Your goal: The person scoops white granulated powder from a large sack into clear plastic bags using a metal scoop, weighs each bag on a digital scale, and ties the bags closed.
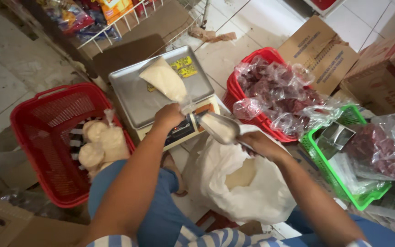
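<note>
My left hand (169,116) grips the open neck of a clear plastic bag (164,80) filled with white powder. The bag lies on the steel tray of a weighing scale (133,98). My right hand (259,144) holds a metal scoop (219,128) loaded with the same white powder, its tip close to the bag's mouth. Below the scoop stands a large white sack (245,192), open, with more powder inside.
A red basket (46,132) at left holds several filled bags of powder. Another red basket (252,73) and a green one (339,183) at right hold clear bags of dark red goods. Cardboard boxes (318,48) stand at the back right, a wire rack (129,20) behind the scale.
</note>
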